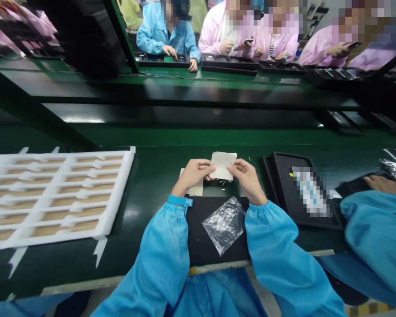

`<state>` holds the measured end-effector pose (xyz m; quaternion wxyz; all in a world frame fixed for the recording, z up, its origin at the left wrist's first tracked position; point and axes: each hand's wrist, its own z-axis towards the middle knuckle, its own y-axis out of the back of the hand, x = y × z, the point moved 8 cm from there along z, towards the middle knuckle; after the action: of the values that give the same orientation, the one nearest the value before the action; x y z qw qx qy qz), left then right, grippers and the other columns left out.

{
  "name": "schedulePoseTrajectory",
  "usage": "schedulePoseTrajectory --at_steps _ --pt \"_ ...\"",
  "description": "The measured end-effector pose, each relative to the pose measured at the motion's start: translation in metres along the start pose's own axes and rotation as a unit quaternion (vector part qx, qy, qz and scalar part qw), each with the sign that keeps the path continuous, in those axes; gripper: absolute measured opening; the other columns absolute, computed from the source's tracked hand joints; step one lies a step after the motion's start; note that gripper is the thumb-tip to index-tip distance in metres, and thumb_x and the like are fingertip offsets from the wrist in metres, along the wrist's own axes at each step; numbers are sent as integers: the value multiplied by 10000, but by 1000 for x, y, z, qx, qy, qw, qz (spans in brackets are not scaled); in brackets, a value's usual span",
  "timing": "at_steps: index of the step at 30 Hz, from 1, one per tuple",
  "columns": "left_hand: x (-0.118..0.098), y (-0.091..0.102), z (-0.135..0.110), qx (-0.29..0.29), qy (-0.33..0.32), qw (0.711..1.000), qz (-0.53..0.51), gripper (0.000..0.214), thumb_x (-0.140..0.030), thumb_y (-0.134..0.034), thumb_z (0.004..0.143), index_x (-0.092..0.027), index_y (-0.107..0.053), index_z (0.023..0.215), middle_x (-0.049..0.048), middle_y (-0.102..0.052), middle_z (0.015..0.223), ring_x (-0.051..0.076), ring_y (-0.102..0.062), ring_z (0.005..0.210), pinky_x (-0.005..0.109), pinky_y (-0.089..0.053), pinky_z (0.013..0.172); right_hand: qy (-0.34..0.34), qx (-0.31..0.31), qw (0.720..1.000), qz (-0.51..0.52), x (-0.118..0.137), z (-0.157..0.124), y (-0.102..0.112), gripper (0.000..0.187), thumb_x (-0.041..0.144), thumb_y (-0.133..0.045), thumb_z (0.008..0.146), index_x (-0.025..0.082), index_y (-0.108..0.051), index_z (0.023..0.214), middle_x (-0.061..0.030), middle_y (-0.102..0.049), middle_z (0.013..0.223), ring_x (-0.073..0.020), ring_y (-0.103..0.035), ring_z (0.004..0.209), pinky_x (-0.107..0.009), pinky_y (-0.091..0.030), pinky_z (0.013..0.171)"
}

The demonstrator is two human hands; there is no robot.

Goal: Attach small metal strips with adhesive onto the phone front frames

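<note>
My left hand [193, 175] and my right hand [247, 178] both pinch a small pale rectangular sheet [222, 164], holding it up over the green bench. A second pale sheet [196, 189] lies flat under my left hand. Tiny bright bits lie on the bench below the held sheet. Between my blue sleeves, a crumpled clear plastic bag [225, 223] rests on a black mat [204, 237]. A blue band sits around my left wrist.
A white foam tray [117, 193] with long slots lies at the left. A stack of black trays [285, 185] stands at the right, beside a co-worker's blue sleeve [379, 233] and hand. Across the green conveyor [198, 92], several people in blue and pink coats work at black trays.
</note>
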<state>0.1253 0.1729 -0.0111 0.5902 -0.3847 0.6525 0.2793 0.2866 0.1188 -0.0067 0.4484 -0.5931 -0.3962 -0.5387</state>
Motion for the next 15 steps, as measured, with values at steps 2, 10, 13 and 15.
schedulePoseTrajectory --at_steps 2,10,13,15 --pt "-1 3 0 -5 -5 1000 8 356 -375 -807 716 -102 -698 917 23 -685 601 127 -643 537 217 -528 542 8 11 1000 4 2 0 -2 318 436 -814 650 206 -697 836 1 -666 698 -144 -580 647 -268 -455 596" --pt "-7 -3 -1 0 -42 999 -16 387 -493 -704 788 -126 -689 909 29 -697 768 132 -648 703 228 -523 656 55 14 998 0 5 0 -4 243 395 -790 704 218 -732 860 -28 -730 881 -179 -626 794 -314 -494 747" --pt "-8 -6 -2 4 -49 998 -45 466 -399 -779 728 -140 -661 1097 54 -733 886 166 -682 787 262 -541 720 67 12 998 6 4 -1 -5 232 396 -752 748 225 -730 903 -28 -727 917 -184 -631 835 -324 -495 782" --pt "-7 -4 -1 -7 -53 997 -59 464 -311 -811 688 -143 -667 1096 57 -742 900 165 -689 793 263 -545 737 70 19 997 12 4 -2 -5 204 384 -731 771 238 -733 914 -24 -721 929 -182 -630 848 -319 -494 781"
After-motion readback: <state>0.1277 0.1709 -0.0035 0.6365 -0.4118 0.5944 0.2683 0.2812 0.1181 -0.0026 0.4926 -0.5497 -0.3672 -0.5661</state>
